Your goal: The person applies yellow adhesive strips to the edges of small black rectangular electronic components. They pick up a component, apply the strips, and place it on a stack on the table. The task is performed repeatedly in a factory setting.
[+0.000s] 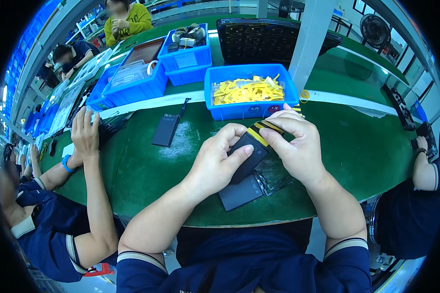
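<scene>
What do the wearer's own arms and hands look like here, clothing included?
Both forearms are bare. The left hand and right hand wear no gloves, and no rings or watch show. Short dark navy sleeves end above the elbows in pale striped cuffs.

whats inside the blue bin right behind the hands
The blue bin holds a loose heap of yellow strips. Whatever lies beneath the heap, and the bin's floor, is covered.

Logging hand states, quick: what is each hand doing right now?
Left hand: closed on the black flat battery pack, thumb across its face.
Right hand: fingers pinching the yellow-and-black strip at the pack's top edge.
</scene>
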The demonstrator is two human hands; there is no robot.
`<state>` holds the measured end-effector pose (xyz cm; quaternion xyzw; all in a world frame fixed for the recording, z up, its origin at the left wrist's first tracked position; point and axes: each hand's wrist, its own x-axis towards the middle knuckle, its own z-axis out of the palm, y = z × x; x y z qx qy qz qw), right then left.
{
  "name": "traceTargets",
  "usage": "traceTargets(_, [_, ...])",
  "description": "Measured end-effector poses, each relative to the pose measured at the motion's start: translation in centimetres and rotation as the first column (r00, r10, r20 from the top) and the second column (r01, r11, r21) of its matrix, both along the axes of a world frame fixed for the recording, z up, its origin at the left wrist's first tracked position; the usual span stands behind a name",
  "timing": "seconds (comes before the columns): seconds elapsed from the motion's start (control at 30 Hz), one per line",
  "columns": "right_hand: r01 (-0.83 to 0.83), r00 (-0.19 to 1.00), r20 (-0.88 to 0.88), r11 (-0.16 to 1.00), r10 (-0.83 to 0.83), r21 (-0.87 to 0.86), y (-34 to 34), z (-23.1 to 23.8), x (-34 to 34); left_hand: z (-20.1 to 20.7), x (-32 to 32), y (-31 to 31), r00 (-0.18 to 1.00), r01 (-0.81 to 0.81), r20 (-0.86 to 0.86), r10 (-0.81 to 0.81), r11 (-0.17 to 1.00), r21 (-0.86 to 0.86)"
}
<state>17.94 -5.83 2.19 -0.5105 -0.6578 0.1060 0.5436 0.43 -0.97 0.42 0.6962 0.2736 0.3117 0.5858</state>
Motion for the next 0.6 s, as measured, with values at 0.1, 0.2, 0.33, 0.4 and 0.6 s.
traceTargets(0.1, [-0.021,1.000,-0.002,1.000,0.021,0.010,0.09,-0.07,0.10,0.09,-0.22,0.32,0.999,0.052,0.021,-0.050,0.992,-0.111])
traceTargets(0.2, [-0.028,0.999,0.035,0.999,0.027,0.025,0.03,0.18,0.11,-0.69,-0.10,0.33,0.989,0.043,0.143,-0.032,0.997,-0.070])
traceTargets(0.33, [-0.021,0.998,0.053,0.999,0.019,0.028,0.06,0.07,0.23,-0.40,-0.03,0.18,0.981,0.081,0.182,-0.062,0.992,-0.101])
traceTargets(0.4, [-0.020,0.998,0.053,0.999,0.018,0.035,0.01,0.06,0.24,-0.42,-0.29,0.44,0.985,0.114,0.146,-0.096,0.986,-0.121])
traceTargets(0.6, [-0.021,0.996,0.086,0.999,0.018,0.029,0.06,0.04,0.29,-0.28,-0.22,0.29,0.990,0.058,0.136,-0.045,0.994,-0.094])
